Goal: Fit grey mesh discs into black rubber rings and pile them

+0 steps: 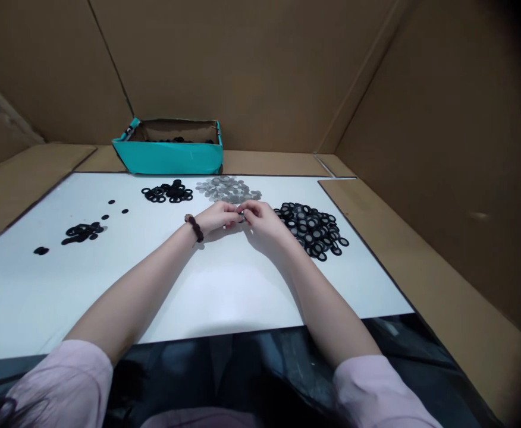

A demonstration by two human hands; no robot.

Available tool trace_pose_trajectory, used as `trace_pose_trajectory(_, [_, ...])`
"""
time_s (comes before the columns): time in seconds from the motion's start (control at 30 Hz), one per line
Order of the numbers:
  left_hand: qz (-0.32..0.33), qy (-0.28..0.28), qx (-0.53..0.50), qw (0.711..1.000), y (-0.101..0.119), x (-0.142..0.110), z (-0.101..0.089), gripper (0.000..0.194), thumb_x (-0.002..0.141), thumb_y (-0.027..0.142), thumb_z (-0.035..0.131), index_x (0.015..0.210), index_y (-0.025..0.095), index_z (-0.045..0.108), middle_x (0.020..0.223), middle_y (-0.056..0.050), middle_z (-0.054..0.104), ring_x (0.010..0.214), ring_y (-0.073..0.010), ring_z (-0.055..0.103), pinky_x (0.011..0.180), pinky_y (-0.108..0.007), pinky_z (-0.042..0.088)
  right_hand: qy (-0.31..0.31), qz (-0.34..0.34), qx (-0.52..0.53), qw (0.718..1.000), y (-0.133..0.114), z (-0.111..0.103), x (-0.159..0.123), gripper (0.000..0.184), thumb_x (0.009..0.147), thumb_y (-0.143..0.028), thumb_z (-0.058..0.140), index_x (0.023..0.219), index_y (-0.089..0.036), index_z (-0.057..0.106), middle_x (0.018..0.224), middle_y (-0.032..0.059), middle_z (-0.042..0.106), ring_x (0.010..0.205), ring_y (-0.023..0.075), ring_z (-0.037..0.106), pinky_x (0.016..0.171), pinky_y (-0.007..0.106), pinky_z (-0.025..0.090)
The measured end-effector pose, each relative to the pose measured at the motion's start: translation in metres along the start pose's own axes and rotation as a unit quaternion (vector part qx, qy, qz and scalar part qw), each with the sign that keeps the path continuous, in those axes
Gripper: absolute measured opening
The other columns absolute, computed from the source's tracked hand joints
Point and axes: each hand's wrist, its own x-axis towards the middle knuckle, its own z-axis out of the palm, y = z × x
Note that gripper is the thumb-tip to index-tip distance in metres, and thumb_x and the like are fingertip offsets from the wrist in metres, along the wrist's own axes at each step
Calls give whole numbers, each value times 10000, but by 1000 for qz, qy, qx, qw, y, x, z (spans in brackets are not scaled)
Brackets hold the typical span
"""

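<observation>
My left hand (217, 217) and my right hand (264, 221) meet over the middle of the white board, fingertips pinched together. Between them shows the edge of a small black ring (241, 217), mostly covered by the fingers. Just beyond the hands lies a heap of clear, greyish discs (228, 189). To the right of my right hand spreads a large pile of black rings with grey centres (316, 230). A smaller pile of open black rings (168, 192) sits to the left of the discs.
A turquoise box (171, 157) with black pieces inside stands at the back edge of the white board (225, 285). More black pieces (82, 232) lie at the left, with a few loose black discs (111, 202) near them. Cardboard walls (260, 71) enclose the back and sides.
</observation>
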Motion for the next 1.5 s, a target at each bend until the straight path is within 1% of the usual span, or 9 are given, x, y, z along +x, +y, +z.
trace_pose_trajectory(0.2, [2, 51, -35, 998, 0, 1, 4, 117, 651, 127, 598, 564, 133, 521, 436, 58, 347, 422, -35, 303, 446, -189, 253, 7, 61, 43, 997, -5, -3, -1, 277, 708, -141, 418, 884, -171, 630, 533, -40, 448, 505, 109, 404, 521, 233, 330])
trace_pose_trajectory(0.3, [-14, -9, -24, 1000, 0, 4, 0, 74, 638, 126, 615, 598, 123, 552, 461, 52, 360, 422, -32, 302, 429, -187, 217, 7, 77, 59, 995, -7, 1, 0, 276, 674, -127, 414, 844, -169, 627, 517, -46, 429, 495, 106, 393, 504, 230, 317])
trace_pose_trajectory(0.5, [13, 16, 7, 1000, 1, 5, -6, 203, 635, 175, 626, 525, 155, 456, 462, 55, 337, 411, -34, 276, 413, -202, 162, 100, 52, 35, 993, -5, 5, 0, 155, 717, -191, 443, 804, -179, 571, 624, -19, 521, 554, 111, 437, 550, 232, 353])
trace_pose_trajectory(0.73, [20, -90, 139, 986, 2, -1, 1, 133, 657, 230, 628, 591, 147, 547, 478, 42, 400, 455, -64, 332, 459, -223, 230, -58, 40, -86, 994, -13, -15, -5, 188, 736, -151, 433, 737, -177, 619, 543, -19, 488, 543, 130, 427, 570, 246, 341])
trace_pose_trajectory(0.87, [81, 88, 201, 972, 7, 6, -14, 122, 726, 278, 592, 718, 157, 591, 611, -4, 513, 564, -109, 424, 549, -252, 317, 78, 30, -216, 973, -16, -32, -6, 237, 786, -119, 385, 783, -182, 614, 753, 53, 602, 707, 174, 523, 703, 286, 390])
trace_pose_trajectory(0.97, [138, 359, 336, 860, 9, 5, -47, 103, 780, 203, 516, 693, 159, 550, 699, -39, 521, 711, -155, 455, 709, -308, 342, 144, 117, -330, 925, -12, -52, -8, 239, 805, -104, 384, 848, -158, 612, 849, 119, 623, 795, 216, 564, 741, 320, 401])
trace_pose_trajectory(1.07, [121, 472, 447, 750, 4, 1, -84, 108, 815, 167, 468, 800, 140, 571, 799, -80, 508, 889, -222, 428, 826, -364, 298, 145, 211, -397, 881, -8, -65, -12, 234, 775, -104, 466, 970, -121, 594, 843, 160, 630, 808, 254, 584, 713, 347, 415])
trace_pose_trajectory(1.27, [81, 452, 490, 741, -14, -1, -114, 157, 814, 100, 442, 855, 127, 591, 778, -80, 514, 958, -260, 416, 848, -389, 266, 123, 245, -458, 846, -7, -64, -13, 223, 743, -55, 482, 892, -139, 625, 997, 196, 610, 934, 287, 573, 717, 366, 429])
trace_pose_trajectory(1.5, [95, 487, 488, 718, -1, -5, -104, 346, 864, 119, 321, 1126, 45, 536, 1056, -190, 546, 1065, -311, 408, 916, -433, 265, 228, 75, -339, 910, -8, -47, -7, 168, 820, -178, 422, 877, -159, 579, 907, 119, 592, 844, 222, 542, 742, 335, 406])
